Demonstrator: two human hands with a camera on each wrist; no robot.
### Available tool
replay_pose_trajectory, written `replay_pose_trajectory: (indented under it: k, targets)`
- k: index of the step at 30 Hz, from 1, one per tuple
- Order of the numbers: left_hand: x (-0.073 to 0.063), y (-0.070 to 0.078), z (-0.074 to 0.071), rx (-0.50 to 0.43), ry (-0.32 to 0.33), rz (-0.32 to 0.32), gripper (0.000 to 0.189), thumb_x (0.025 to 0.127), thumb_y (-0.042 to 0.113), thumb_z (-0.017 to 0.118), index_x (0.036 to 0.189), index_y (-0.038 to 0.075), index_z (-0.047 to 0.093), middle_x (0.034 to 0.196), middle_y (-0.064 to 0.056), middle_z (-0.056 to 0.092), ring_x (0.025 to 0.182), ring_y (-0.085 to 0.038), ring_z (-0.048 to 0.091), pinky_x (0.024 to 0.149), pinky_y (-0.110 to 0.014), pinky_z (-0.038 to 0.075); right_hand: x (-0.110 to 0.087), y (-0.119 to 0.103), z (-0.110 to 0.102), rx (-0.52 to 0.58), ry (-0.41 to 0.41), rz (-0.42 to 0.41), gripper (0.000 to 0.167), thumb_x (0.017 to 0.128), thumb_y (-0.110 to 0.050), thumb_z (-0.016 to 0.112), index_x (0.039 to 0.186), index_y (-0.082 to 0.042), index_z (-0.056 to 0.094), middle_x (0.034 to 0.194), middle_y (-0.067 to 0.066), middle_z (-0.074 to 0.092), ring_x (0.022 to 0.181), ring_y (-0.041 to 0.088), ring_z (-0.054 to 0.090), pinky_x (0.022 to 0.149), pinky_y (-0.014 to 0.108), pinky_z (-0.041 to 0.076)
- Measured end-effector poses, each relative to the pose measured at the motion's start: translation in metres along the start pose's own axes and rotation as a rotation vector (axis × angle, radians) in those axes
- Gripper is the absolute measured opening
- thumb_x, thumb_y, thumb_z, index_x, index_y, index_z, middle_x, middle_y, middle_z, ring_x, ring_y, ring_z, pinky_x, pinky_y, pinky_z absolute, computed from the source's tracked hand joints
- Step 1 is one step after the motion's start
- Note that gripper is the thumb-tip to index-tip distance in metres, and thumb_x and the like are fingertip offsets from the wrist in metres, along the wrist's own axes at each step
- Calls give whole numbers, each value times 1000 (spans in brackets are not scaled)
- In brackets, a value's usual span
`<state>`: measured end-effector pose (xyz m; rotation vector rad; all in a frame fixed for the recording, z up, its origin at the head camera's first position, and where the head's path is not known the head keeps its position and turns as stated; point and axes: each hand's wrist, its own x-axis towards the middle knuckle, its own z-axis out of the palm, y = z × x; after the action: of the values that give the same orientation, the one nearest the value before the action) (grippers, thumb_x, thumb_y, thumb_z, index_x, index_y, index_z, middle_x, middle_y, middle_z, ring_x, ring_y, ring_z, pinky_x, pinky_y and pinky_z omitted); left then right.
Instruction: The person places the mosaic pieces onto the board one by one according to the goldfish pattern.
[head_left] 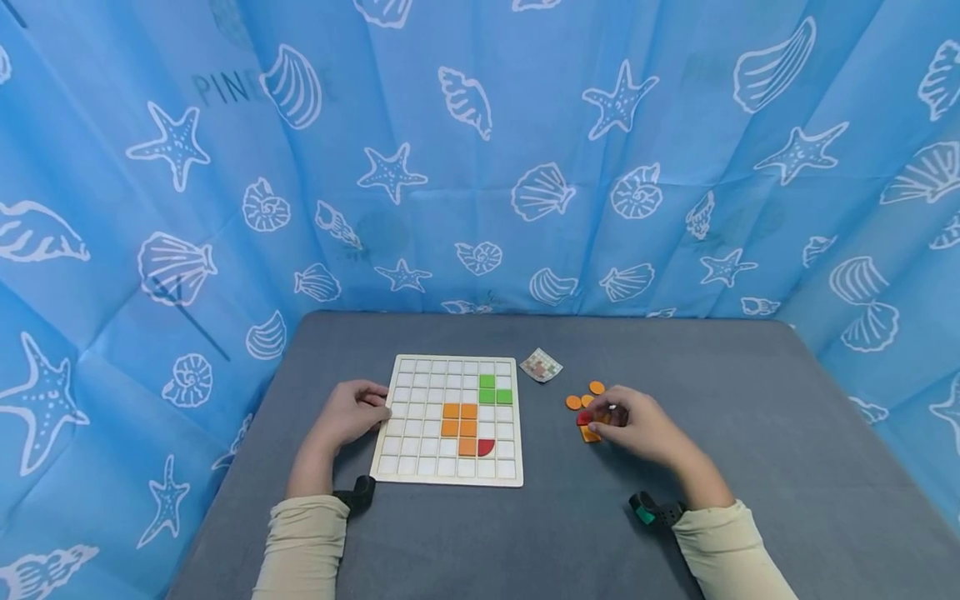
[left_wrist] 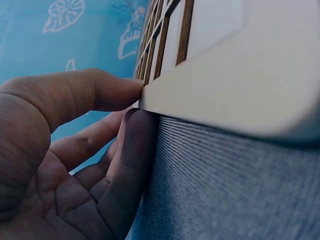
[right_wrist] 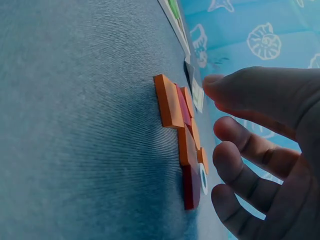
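My left hand [head_left: 351,414] is at the left edge of a square wooden grid board [head_left: 411,446]. Its thumb lies on the edge's top and a finger sits against the side below, pinching it in the left wrist view. On the board are green squares [head_left: 487,382], orange squares [head_left: 468,428] and a red quarter-round piece [head_left: 486,447]. My right hand [head_left: 637,421] hovers over a small group of loose pieces. Its thumb and fingers are apart, holding nothing, in the right wrist view. Beneath are an orange square [right_wrist: 167,102], a red piece [right_wrist: 184,102] and a dark red piece [right_wrist: 190,187].
A small patterned card [head_left: 542,365] lies right of the board's far corner. Orange discs [head_left: 573,402] lie beside the right hand. Grey cloth [head_left: 450,542] covers the table, and a blue curtain [head_left: 450,208] with shells hangs behind it.
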<state>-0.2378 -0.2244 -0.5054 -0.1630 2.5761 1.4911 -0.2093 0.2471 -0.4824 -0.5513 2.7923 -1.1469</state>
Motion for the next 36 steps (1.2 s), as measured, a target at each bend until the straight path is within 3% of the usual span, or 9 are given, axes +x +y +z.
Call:
replay_pose_trajectory:
  k: [36]
  targets:
    - [2,-4,1,-9,16,3,36,92,3,74,127,-4,70,104,-16,70,80,-20,69,72,-35,62,1,6,4,1,-85,17,16,90,-8,83,103,-10,74,102,6,66,71,8,53,61,26,49]
